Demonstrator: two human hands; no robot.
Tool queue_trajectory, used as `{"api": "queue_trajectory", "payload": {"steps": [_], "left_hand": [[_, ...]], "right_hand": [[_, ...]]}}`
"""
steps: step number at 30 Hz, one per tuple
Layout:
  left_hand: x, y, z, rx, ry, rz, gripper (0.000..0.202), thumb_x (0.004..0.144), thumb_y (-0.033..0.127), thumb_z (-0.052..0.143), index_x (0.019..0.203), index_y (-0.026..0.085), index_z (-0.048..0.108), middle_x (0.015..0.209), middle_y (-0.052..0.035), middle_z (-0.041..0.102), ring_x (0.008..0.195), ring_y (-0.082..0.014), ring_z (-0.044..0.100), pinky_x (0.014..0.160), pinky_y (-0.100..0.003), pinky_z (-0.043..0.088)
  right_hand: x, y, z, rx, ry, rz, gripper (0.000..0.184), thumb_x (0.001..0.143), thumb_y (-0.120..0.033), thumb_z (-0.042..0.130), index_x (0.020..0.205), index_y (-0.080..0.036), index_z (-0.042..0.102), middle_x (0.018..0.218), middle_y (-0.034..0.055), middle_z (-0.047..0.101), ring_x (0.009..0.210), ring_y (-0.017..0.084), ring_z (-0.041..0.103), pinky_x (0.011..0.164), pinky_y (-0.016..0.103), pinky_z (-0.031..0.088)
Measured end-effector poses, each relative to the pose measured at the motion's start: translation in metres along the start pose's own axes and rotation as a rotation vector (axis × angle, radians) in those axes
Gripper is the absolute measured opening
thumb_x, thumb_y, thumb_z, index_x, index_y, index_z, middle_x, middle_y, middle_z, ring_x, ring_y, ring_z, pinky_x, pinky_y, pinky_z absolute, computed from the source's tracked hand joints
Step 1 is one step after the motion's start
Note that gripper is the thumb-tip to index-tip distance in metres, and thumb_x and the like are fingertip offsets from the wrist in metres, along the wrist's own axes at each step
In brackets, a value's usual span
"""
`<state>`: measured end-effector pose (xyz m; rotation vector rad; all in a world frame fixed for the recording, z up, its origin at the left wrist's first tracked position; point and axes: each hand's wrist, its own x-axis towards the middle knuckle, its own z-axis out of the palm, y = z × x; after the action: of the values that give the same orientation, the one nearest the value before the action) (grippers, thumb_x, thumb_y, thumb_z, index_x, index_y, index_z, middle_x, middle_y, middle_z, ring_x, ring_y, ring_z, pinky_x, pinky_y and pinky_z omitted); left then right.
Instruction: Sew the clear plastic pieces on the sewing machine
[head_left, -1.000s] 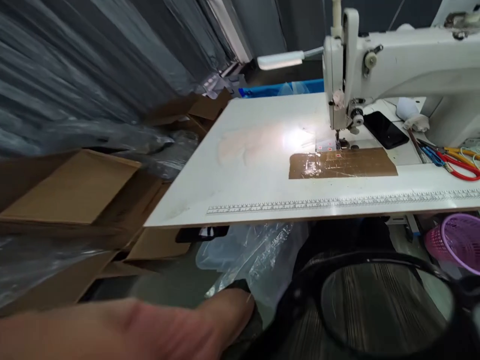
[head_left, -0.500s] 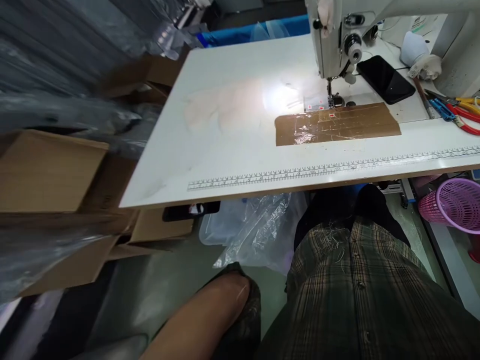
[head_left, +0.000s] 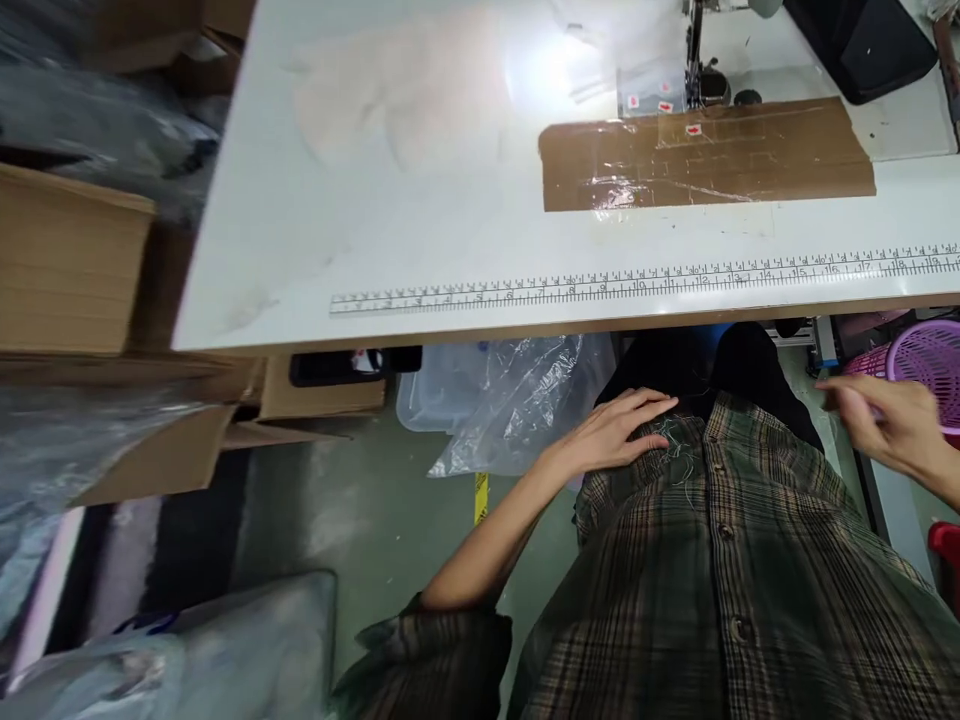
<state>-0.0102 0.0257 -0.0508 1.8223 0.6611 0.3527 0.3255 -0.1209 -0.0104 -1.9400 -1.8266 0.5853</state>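
My left hand [head_left: 626,430] rests on the lower front of the plaid shirt [head_left: 675,560], fingers stretched out and slightly apart. Beside its fingertips lies a tangle of loose pale threads [head_left: 679,445] on the cloth. Off to the right, my right hand [head_left: 892,420] hangs in the air before the purple basket [head_left: 930,350], its fingers curled together; whether anything is between them is hidden. Neither hand touches the sewing table [head_left: 420,230]. On the table, a strip of brown tape-covered card [head_left: 712,165] lies in front of the sewing machine's needle and presser foot [head_left: 695,60].
A printed ruler scale [head_left: 555,290] runs along the table's front edge. A black phone [head_left: 862,45] lies at the upper right. Under the table are a clear plastic bag [head_left: 517,400] and a translucent bin [head_left: 431,395]. Cardboard boxes [head_left: 67,260] stand at the left.
Both hands have come into view, the left onto the shirt front and the right beside the basket. The view has tilted down, so most of the sewing machine is out of frame.
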Motion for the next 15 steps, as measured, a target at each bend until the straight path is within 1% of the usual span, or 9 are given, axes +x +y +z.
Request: {"api": "queue_trajectory", "payload": {"steps": [2,4,5,7,9,11,12,14,15], "left_hand": [[0.01,-0.013,0.008,0.006,-0.113,-0.066,0.036,0.075,0.031,0.084,0.11,0.029,0.077,0.102,-0.0067,0.075,0.093,-0.0244,0.07,0.091,-0.039,0.053],[0.016,-0.021,0.013,0.065,-0.222,-0.108,0.017,0.08,0.027,0.078,0.098,0.026,0.08,0.09,-0.0043,0.074,0.086,-0.0214,0.069,0.09,-0.036,0.052],[0.019,-0.023,0.013,0.104,-0.275,-0.11,0.01,0.084,0.026,0.074,0.092,0.024,0.079,0.086,-0.0034,0.074,0.083,-0.0196,0.069,0.088,-0.034,0.052],[0.023,-0.027,0.003,0.186,-0.3,-0.104,0.013,0.089,0.028,0.066,0.087,0.022,0.077,0.086,-0.0026,0.074,0.081,-0.0173,0.068,0.083,-0.029,0.052],[0.023,-0.033,-0.02,0.317,-0.121,-0.167,0.019,0.093,0.03,0.059,0.09,0.022,0.076,0.09,-0.0031,0.075,0.083,-0.0176,0.069,0.081,-0.028,0.054],[0.02,-0.04,-0.049,0.565,0.227,-0.357,0.024,0.096,0.028,0.051,0.094,0.022,0.074,0.089,-0.0052,0.074,0.085,-0.021,0.07,0.079,-0.032,0.056],[0.017,-0.043,-0.062,0.723,0.347,-0.466,0.023,0.095,0.027,0.051,0.097,0.023,0.073,0.09,-0.0067,0.074,0.086,-0.0237,0.07,0.08,-0.035,0.057],[0.01,-0.047,-0.079,0.828,0.423,-0.562,0.024,0.091,0.022,0.052,0.105,0.018,0.071,0.098,-0.0151,0.073,0.095,-0.0314,0.07,0.085,-0.043,0.057],[0.007,-0.047,-0.082,0.864,0.416,-0.587,0.027,0.09,0.021,0.053,0.11,0.015,0.07,0.104,-0.0184,0.071,0.1,-0.0343,0.069,0.087,-0.045,0.056]], "right_hand": [[0.014,0.011,0.018,-0.015,-0.144,0.095,0.033,0.103,-0.038,0.046,0.102,-0.018,0.072,0.098,0.0073,0.075,0.083,0.018,0.071,0.077,0.031,0.057],[0.033,0.017,0.039,-0.011,-0.247,0.156,0.03,0.098,-0.034,0.049,0.101,-0.018,0.075,0.103,0.0081,0.077,0.086,0.021,0.073,0.076,0.031,0.057],[0.044,0.017,0.05,-0.001,-0.289,0.172,0.029,0.096,-0.032,0.05,0.102,-0.019,0.075,0.104,0.0076,0.077,0.084,0.021,0.074,0.076,0.031,0.058],[0.067,0.013,0.071,0.028,-0.371,0.194,0.03,0.095,-0.03,0.05,0.109,-0.02,0.075,0.108,0.0065,0.077,0.086,0.021,0.074,0.079,0.03,0.058],[0.087,0.003,0.091,0.061,-0.461,0.203,0.031,0.097,-0.033,0.05,0.109,-0.021,0.076,0.104,0.0049,0.078,0.091,0.021,0.074,0.082,0.029,0.057],[0.104,-0.007,0.109,0.081,-0.547,0.214,0.03,0.096,-0.04,0.055,0.102,-0.021,0.078,0.093,0.0047,0.078,0.088,0.022,0.074,0.08,0.029,0.057],[0.111,-0.01,0.117,0.087,-0.581,0.221,0.029,0.094,-0.043,0.06,0.097,-0.021,0.079,0.089,0.0049,0.078,0.087,0.023,0.074,0.078,0.028,0.057],[0.122,-0.013,0.129,0.083,-0.619,0.242,0.026,0.087,-0.045,0.072,0.092,-0.021,0.078,0.085,0.0044,0.077,0.085,0.022,0.073,0.077,0.028,0.056],[0.126,-0.011,0.133,0.071,-0.618,0.258,0.026,0.085,-0.045,0.075,0.092,-0.02,0.078,0.087,0.004,0.077,0.085,0.021,0.073,0.078,0.029,0.057]]}}
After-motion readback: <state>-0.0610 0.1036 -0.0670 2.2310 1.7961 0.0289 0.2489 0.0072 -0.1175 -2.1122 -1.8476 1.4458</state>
